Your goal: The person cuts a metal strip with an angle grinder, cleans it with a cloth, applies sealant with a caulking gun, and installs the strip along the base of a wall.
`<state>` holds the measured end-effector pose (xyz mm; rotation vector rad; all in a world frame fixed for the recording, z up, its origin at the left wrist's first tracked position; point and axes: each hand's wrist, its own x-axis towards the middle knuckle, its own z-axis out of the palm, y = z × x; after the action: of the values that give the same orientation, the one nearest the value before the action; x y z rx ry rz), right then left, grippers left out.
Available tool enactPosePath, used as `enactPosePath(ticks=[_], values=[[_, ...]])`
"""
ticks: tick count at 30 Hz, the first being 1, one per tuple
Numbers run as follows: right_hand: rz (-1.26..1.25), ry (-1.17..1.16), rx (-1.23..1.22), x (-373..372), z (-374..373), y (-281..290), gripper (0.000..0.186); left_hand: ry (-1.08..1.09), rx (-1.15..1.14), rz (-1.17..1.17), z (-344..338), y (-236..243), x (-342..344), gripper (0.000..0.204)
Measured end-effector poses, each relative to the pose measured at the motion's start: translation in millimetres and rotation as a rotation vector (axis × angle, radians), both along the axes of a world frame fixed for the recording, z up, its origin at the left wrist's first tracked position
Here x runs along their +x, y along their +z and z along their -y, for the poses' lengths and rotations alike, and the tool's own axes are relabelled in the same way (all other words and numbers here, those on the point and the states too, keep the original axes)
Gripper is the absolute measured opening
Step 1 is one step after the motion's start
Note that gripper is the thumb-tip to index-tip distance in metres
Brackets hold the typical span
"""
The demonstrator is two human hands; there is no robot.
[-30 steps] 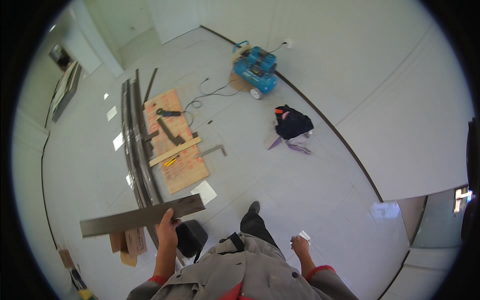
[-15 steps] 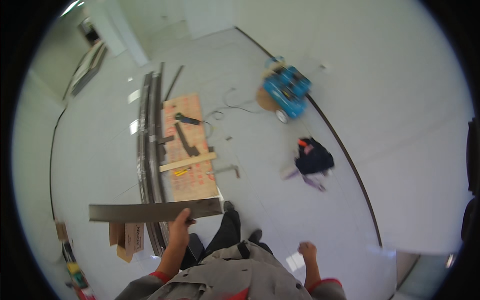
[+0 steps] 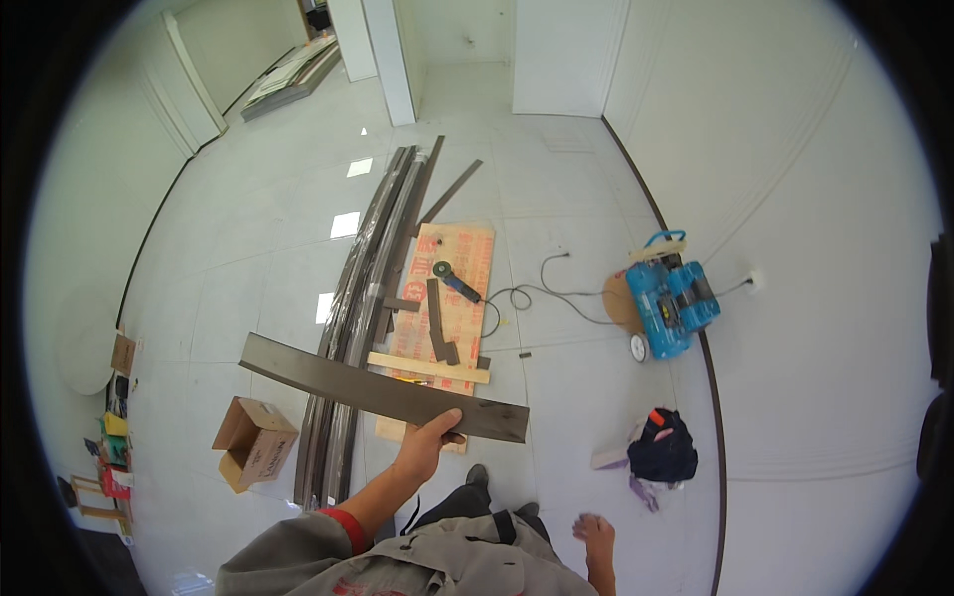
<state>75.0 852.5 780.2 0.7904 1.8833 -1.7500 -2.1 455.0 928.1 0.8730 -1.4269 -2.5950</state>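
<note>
A long flat dark grey strip point(image 3: 338, 375) is held level above the floor, gripped near its right part by my left hand point(image 3: 425, 445). Below it lie long wrapped dark profiles point(image 3: 366, 260) and a printed wooden board point(image 3: 467, 248). On the board are an angle grinder point(image 3: 457, 282) with a cord, short dark offcuts point(image 3: 434, 316) and a pale wooden batten point(image 3: 412, 366). My right hand point(image 3: 596, 536) hangs low at my right side, a little blurred, with loosely bent fingers and nothing visible in them.
A blue compressor point(image 3: 656, 308) stands by the right wall, behind a dark cloth bundle point(image 3: 661, 447). An open cardboard box point(image 3: 256, 447) sits left of the profiles. Tools and boxes point(image 3: 114, 447) line the left wall. Stacked panels point(image 3: 291, 82) lie at the back left.
My view has swung, so the room's far end shows more and the compressor sits lower right. My left hand with the strip has moved right in view, and the strip is now angled down toward the right.
</note>
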Motion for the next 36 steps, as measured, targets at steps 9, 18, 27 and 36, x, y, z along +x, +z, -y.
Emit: enactPosePath(ticks=[9,18,27,36], values=[[-0.258,0.351,-0.698,-209,171,180,0.037,0.125,0.093,-0.138,-34,32,-47,0.026],[-0.211,0.425,-0.664,-236,164,175,0.024,0.104,0.108,-0.061,-55,38,-44,0.032],[-0.4,0.508,-0.451,-269,141,174,0.023,0.076,-0.441,0.134,-62,42,-1,0.019],[-0.418,0.558,-0.415,-273,143,184,0.022,-0.065,-0.93,0.125,-20,47,-13,0.022]])
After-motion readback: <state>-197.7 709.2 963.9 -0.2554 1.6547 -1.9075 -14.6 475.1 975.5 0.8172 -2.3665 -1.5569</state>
